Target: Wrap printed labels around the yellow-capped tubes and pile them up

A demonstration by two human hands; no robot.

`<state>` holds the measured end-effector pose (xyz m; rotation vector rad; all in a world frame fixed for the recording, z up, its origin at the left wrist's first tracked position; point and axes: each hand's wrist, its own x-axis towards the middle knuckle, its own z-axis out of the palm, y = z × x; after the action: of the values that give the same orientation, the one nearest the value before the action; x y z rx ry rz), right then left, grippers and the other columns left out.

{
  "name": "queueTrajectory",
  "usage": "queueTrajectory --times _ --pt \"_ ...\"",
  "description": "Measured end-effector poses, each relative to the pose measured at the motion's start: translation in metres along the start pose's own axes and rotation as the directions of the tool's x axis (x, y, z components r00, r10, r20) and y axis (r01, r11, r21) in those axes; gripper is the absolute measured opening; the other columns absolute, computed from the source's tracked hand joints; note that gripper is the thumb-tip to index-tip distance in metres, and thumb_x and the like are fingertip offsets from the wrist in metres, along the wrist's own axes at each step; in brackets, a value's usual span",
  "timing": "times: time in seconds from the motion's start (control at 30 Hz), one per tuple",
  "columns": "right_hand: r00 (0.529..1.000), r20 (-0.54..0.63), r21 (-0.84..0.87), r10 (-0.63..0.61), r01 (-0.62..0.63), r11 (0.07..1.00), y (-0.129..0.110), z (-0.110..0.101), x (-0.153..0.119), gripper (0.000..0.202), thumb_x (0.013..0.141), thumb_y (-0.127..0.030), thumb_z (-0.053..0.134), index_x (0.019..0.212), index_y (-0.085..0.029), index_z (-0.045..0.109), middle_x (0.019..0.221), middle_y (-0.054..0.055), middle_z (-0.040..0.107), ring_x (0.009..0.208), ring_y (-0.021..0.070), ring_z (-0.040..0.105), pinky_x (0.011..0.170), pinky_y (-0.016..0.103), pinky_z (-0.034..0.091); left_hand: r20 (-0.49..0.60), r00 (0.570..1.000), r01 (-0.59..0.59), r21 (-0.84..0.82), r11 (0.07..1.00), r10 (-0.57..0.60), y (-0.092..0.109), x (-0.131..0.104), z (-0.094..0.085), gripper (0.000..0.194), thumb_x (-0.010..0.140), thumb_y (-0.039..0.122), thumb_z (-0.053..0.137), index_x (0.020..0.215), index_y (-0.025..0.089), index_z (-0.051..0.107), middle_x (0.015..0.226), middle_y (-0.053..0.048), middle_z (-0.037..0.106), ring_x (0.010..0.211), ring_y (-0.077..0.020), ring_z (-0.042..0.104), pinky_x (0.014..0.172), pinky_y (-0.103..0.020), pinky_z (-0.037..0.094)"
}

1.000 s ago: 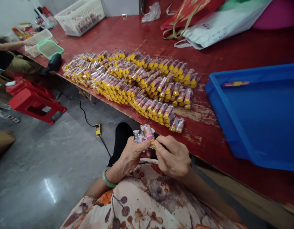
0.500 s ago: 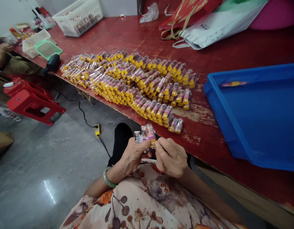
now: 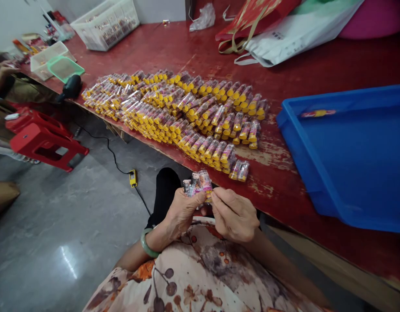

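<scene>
Above my lap, my left hand (image 3: pixel 183 210) is closed on several small printed wrappers (image 3: pixel 197 183), pink, yellow and clear, fanned out under the thumb. My right hand (image 3: pixel 234 213) is closed in a pinch at the right edge of these wrappers; whether it has a separate piece between the fingertips is hidden. Just beyond, along the edge of the red table (image 3: pixel 268 190), lies a long stacked pile of wrapped tubes with yellow ends (image 3: pixel 167 117). Two wrapped tubes (image 3: pixel 239 170) lie at the pile's near right end.
To the right is a blue tray (image 3: pixel 359 173) with one small packet inside. Bags (image 3: pixel 284 41) lie at the back. A white basket (image 3: pixel 105 26), a green lid (image 3: pixel 65 68) and a black object (image 3: pixel 72 86) are at left, near another person's hand (image 3: pixel 5 71) and red stools (image 3: pixel 47 143).
My right hand has shifted very slightly right, still at the wrappers' edge. The other person's hand at the far left has moved a little.
</scene>
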<state>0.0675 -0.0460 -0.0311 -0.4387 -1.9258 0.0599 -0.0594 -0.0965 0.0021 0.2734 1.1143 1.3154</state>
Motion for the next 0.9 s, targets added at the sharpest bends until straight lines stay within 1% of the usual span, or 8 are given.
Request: queueTrajectory --times 0.3,0.43,0.5,0.57,0.63,0.73,0.8,0.9 --pt "0.995 0.084 -0.064 -0.047 0.052 0.997 0.001 -0.002 -0.005 0.027 0.078 -0.007 0.048 0.102 -0.008 0.062 0.095 0.015 0.066 0.083 0.0227 0.064 0.066 0.034 0.054 -0.048 0.999 0.003 0.015 1.0 -0.002 -0.001 -0.002 0.004 0.048 0.049 0.047 0.086 0.065 0.011 0.06 0.056 0.001 0.055 0.041 -0.0058 0.046 0.04 -0.018 0.036" --pt "0.993 0.1 -0.043 -0.06 0.064 0.997 0.0 -0.001 -0.003 0.026 0.078 -0.005 0.047 0.1 -0.006 0.06 0.093 0.018 0.066 0.081 0.0237 0.063 0.064 0.034 0.054 -0.069 0.998 0.016 0.034 0.999 -0.013 -0.002 -0.001 0.004 0.048 0.048 0.048 0.086 0.064 0.011 0.058 0.053 0.002 0.053 0.041 -0.0059 0.044 0.041 -0.019 0.036" --pt "0.994 0.111 0.012 -0.018 0.016 1.0 0.0 -0.004 0.004 0.025 0.077 -0.003 0.049 0.099 -0.007 0.06 0.093 0.017 0.065 0.084 0.0233 0.064 0.068 0.034 0.055 -0.075 0.997 0.002 0.047 0.999 0.001 -0.002 0.001 0.003 0.047 0.05 0.048 0.085 0.064 0.012 0.059 0.052 0.002 0.052 0.04 -0.0059 0.044 0.04 -0.019 0.035" --pt "0.979 0.162 0.135 0.122 -0.145 0.98 0.002 -0.011 0.013 0.023 0.078 -0.004 0.052 0.099 -0.011 0.06 0.094 0.013 0.065 0.083 0.0201 0.063 0.069 0.031 0.055 -0.066 0.997 -0.035 0.08 0.996 0.041 -0.002 0.003 0.0 0.046 0.052 0.05 0.084 0.065 0.012 0.06 0.052 0.002 0.053 0.04 -0.006 0.043 0.039 -0.019 0.033" --pt "0.908 0.251 0.255 0.335 -0.396 0.882 0.006 -0.019 0.021 0.018 0.079 -0.01 0.056 0.096 -0.015 0.061 0.092 0.009 0.065 0.07 0.0148 0.061 0.062 0.027 0.053 -0.043 0.995 -0.082 0.14 0.987 0.089 -0.003 0.008 -0.002 0.045 0.054 0.05 0.082 0.062 0.012 0.06 0.05 0.001 0.053 0.039 -0.0061 0.042 0.039 -0.019 0.032" --pt "0.711 0.333 0.301 0.62 -0.703 0.645 0.014 -0.025 0.026 0.015 0.077 -0.023 0.065 0.089 -0.016 0.061 0.079 0.003 0.065 0.054 0.0104 0.053 0.049 0.022 0.046 0.011 0.992 -0.123 0.25 0.96 0.125 -0.006 0.018 -0.001 0.038 0.058 0.044 0.081 0.058 0.013 0.059 0.046 0.002 0.052 0.04 -0.007 0.042 0.041 -0.02 0.033" --pt "0.584 0.33 0.314 0.741 -0.809 0.498 0.018 -0.023 0.025 0.02 0.073 -0.028 0.069 0.087 -0.016 0.061 0.071 0.001 0.063 0.052 0.0102 0.052 0.046 0.021 0.043 0.049 0.989 -0.146 0.309 0.94 0.138 -0.008 0.026 0.003 0.035 0.057 0.04 0.081 0.055 0.013 0.058 0.045 0.002 0.05 0.04 -0.0071 0.041 0.042 -0.02 0.032" --pt "0.45 0.287 0.373 0.845 -0.865 0.334 0.02 -0.018 0.025 0.026 0.069 -0.029 0.07 0.089 -0.015 0.061 0.069 0.0 0.062 0.052 0.0102 0.053 0.045 0.02 0.042 0.048 0.988 -0.153 0.4 0.904 0.146 -0.009 0.034 0.013 0.038 0.059 0.043 0.079 0.051 0.014 0.056 0.043 0.002 0.049 0.039 -0.0067 0.038 0.041 -0.02 0.029"
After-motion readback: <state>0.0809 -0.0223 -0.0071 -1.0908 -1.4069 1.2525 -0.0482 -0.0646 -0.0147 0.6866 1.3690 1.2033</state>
